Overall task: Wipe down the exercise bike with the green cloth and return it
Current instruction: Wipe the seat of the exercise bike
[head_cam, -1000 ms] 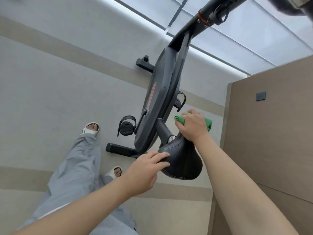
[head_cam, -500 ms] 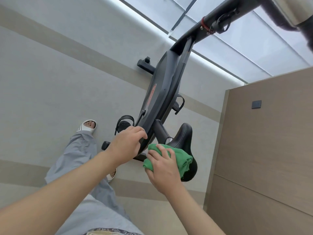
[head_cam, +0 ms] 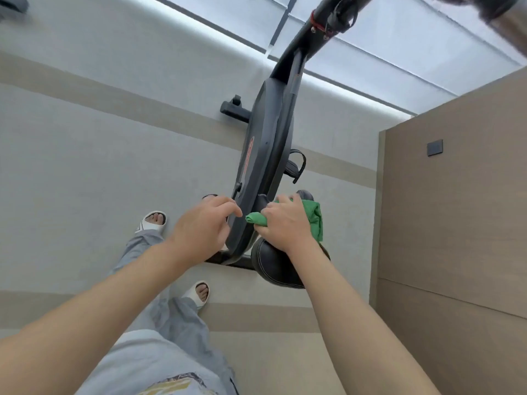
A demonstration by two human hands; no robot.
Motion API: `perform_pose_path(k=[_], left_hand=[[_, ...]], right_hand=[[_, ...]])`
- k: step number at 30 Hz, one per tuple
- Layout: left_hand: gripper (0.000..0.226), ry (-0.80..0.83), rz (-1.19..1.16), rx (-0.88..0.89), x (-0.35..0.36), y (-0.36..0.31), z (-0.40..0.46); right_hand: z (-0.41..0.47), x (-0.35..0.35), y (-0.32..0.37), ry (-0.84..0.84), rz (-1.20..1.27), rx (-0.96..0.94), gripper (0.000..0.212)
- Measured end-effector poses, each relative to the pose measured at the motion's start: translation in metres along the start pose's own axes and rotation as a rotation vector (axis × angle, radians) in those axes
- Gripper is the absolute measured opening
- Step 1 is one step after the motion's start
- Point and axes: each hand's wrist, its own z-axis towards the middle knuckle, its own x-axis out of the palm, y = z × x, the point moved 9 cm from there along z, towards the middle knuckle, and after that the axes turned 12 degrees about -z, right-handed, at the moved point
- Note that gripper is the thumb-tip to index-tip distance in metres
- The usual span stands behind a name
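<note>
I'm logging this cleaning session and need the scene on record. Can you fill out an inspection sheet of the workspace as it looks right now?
Surface: pale grey floor with beige bands; the bike stands on it.
Job's things: black exercise bike, upright; black saddle nearest the camera; green cloth bunched against the saddle's front end.
Clutter: nothing seen.
Grippers: right hand closed on the cloth, pressing it to the saddle; left hand on the edge of the bike's body, holding nothing.
Cables: a short black cable loop near the red collar on the handlebar stem.
Surroundings: brown panelled wall on the right with a small dark plate; window glass ahead; person's feet in white slippers.
</note>
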Motion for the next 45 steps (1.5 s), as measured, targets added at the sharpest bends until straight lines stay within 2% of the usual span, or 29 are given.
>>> perform_pose_path(k=[2, 4, 7, 9, 14, 17, 19, 23, 27, 29, 32, 36, 41, 45], left_hand=[[0.035, 0.022, 0.021, 0.035, 0.004, -0.013, 0.002], [0.034, 0.042, 0.045, 0.066, 0.014, -0.025, 0.005], [0.033, 0.095, 0.07, 0.13, 0.045, -0.05, 0.01], [0.032, 0.147, 0.111, 0.171, 0.069, -0.062, 0.013], [0.047, 0.222, 0.247, 0.267, 0.122, -0.075, 0.02], [0.056, 0.247, 0.315, 0.275, 0.15, -0.076, 0.021], [0.056, 0.271, 0.331, 0.262, 0.168, -0.072, 0.018], [0.055, 0.216, 0.297, 0.239, 0.179, -0.056, 0.013], [0.054, 0.169, 0.307, 0.323, 0.181, -0.047, 0.015], [0.054, 0.166, 0.319, 0.351, 0.183, -0.044, 0.016], [0.055, 0.163, 0.327, 0.375, 0.183, -0.04, 0.017], [0.055, 0.165, 0.338, 0.395, 0.184, -0.038, 0.018], [0.056, 0.168, 0.34, 0.39, 0.184, -0.041, 0.018], [0.057, 0.186, 0.343, 0.385, 0.184, -0.041, 0.017]], right_hand=[[-0.036, -0.006, -0.012, -0.203, 0.148, 0.14, 0.029], [-0.074, 0.001, -0.015, -0.297, 0.231, 0.269, 0.036], [-0.119, 0.02, -0.005, -0.29, 0.285, 0.385, 0.062], [-0.138, 0.033, -0.001, -0.268, 0.327, 0.454, 0.071], [-0.167, 0.065, -0.035, -0.21, 0.447, 0.667, 0.07], [-0.181, 0.087, -0.064, -0.237, 0.718, 0.779, 0.061], [-0.182, 0.095, -0.073, -0.297, 0.87, 0.779, 0.056], [-0.19, 0.11, -0.074, -0.423, 1.114, 0.764, 0.051], [-0.198, 0.13, -0.074, -0.466, 1.377, 0.82, 0.039], [-0.186, 0.128, -0.08, -0.437, 1.385, 0.765, 0.038], [-0.155, 0.118, -0.094, -0.282, 1.246, 0.653, 0.042], [-0.087, 0.101, -0.098, -0.024, 1.033, 0.464, 0.065], [-0.033, 0.079, -0.108, -0.038, 1.219, 0.487, 0.06], [-0.055, 0.079, -0.104, -0.044, 1.135, 0.455, 0.062]])
